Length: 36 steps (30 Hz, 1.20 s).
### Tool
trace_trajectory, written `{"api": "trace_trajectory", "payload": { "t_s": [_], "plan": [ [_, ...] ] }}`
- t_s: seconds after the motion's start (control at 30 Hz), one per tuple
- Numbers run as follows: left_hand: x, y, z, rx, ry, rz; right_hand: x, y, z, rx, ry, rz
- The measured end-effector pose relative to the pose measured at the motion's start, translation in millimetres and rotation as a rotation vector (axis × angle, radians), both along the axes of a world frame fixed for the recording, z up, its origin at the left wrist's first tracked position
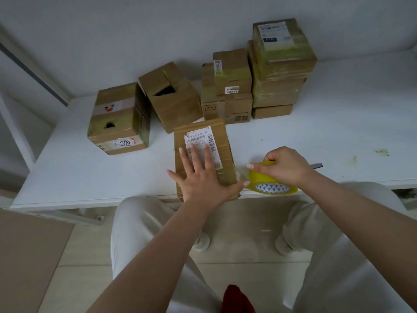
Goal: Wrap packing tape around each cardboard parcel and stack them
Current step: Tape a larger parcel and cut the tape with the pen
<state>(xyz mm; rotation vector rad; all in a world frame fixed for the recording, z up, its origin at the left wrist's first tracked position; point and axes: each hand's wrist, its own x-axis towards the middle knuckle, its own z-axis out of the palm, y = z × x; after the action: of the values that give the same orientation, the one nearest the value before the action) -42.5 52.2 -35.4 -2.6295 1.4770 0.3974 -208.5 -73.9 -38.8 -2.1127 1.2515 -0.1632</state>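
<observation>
Our left hand [199, 175] presses flat on the parcel [204, 154]; at three o'clock, our right hand [285, 166] grips the tape roll [269, 182], ready to draw tape across next.

left hand [200, 177]: flat, fingers spread, pressing down | right hand [284, 166]: fingers curled, gripping

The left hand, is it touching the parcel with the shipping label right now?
Touching. The head view shows the left hand pressed flat, fingers spread, on top of the labelled parcel.
</observation>
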Motion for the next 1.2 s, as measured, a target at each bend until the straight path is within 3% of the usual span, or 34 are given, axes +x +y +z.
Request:
{"api": "trace_trajectory", "payload": {
  "t_s": [0.13,0.23,0.53,0.6,0.73,0.8,0.93,1.1,1.2],
  "plan": [
    [-3.8,-6.1,5.8,0.048,0.099,0.092,-1.3,-0.8,7.0,0.034,-0.012,-0.008],
    [6.1,-7.2,13.3,-0.029,0.201,0.109,-2.0,-6.3,27.5,0.132,-0.079,0.02],
    [32.3,0.7,8.8,-0.601,1.08,0.294,9.7,-23.3,110.0,0.318,-0.348,0.117],
    [40.2,8.9,3.1,-0.66,1.194,0.256,20.1,-21.1,113.7,0.318,-0.366,0.16],
    [69.6,27.8,16.3,-0.6,1.217,0.199,52.2,-7.1,117.7,0.285,-0.377,0.227],
    [86.1,33.4,27.5,-0.547,1.095,0.153,70.5,0.5,120.0,0.255,-0.373,0.257],
    [98.1,19.1,35.3,-0.542,0.787,-0.126,102.0,12.1,121.6,0.218,-0.332,0.29],
    [94.4,9.4,14.4,-0.505,0.957,-0.093,113.6,18.8,124.1,0.272,-0.24,0.371],
    [106.5,8.7,4.6,-0.457,0.843,-0.185,98.8,6.1,126.5,0.281,-0.262,0.347]
  ]
}}
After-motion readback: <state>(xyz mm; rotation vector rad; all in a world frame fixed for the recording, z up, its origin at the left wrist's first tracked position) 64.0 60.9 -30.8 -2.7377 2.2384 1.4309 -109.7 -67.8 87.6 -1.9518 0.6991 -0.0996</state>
